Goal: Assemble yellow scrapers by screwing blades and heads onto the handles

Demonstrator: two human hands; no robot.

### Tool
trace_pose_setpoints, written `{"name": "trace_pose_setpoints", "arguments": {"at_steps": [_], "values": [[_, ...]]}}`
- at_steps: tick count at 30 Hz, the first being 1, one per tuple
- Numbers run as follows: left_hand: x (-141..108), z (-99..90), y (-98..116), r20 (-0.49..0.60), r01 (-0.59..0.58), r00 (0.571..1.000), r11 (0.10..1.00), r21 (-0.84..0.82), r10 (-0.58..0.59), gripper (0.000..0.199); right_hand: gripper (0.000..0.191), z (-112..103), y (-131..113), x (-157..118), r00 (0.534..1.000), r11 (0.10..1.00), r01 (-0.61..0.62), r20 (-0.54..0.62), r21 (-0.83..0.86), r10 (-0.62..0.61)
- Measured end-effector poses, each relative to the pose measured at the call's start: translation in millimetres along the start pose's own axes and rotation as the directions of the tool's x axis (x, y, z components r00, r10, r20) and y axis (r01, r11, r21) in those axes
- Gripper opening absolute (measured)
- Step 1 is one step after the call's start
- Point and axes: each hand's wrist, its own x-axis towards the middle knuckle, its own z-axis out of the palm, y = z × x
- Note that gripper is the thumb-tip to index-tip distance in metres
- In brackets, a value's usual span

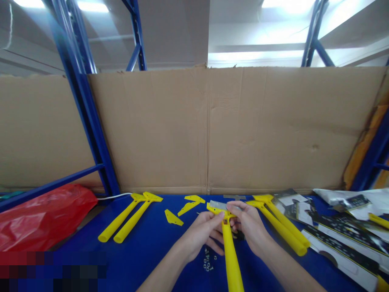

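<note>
A yellow scraper-like tool point(232, 259) points its long handle toward me, its wide head up and away. My left hand point(205, 231) grips the head's left side near the neck, thumb on top. At the head's right end, the fingers of my right hand point(246, 221) pinch a flat grey metal blade point(219, 205) lying along the head's far edge. Small metal hardware point(207, 261) lies on the blue surface below my left hand. Several loose yellow plates point(174, 217) rest to the left of the head. Part of the blade is hidden by my right fingers.
Two yellow handles point(126, 219) lie at left, two more point(284, 229) at right. Black and white printed packaging point(343, 247) covers the right side. A red plastic bag point(48, 215) sits far left. Cardboard point(206, 129) and blue posts point(97, 150) stand behind the blue surface point(146, 259).
</note>
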Motion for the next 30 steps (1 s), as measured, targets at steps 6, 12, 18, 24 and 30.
{"name": "trace_pose_setpoints", "arguments": {"at_steps": [6,12,18,24,30], "values": [[4,-7.9,6,-0.228,-0.07,0.972,0.996,-0.061,0.055,0.034,0.019,4,0,-3,0.999,0.997,0.029,0.018,-0.072,-0.028],[5,-9.7,6,-0.185,-0.084,0.981,0.991,-0.109,0.063,0.02,0.026,6,1,-5,1.0,0.997,0.028,-0.01,-0.072,-0.029],[1,-8.8,10,-0.211,-0.105,0.975,0.976,-0.192,0.063,0.011,0.017,5,4,-3,1.0,0.999,-0.023,0.004,-0.045,0.023],[3,-8.1,11,-0.218,-0.114,0.974,0.967,-0.226,0.064,0.01,0.024,5,6,-1,0.999,0.991,-0.032,-0.005,-0.131,0.032],[2,-5.6,12,-0.238,-0.097,0.97,0.97,-0.224,0.043,0.013,0.025,6,7,-2,1.0,0.993,0.007,-0.015,-0.114,-0.008]]}}
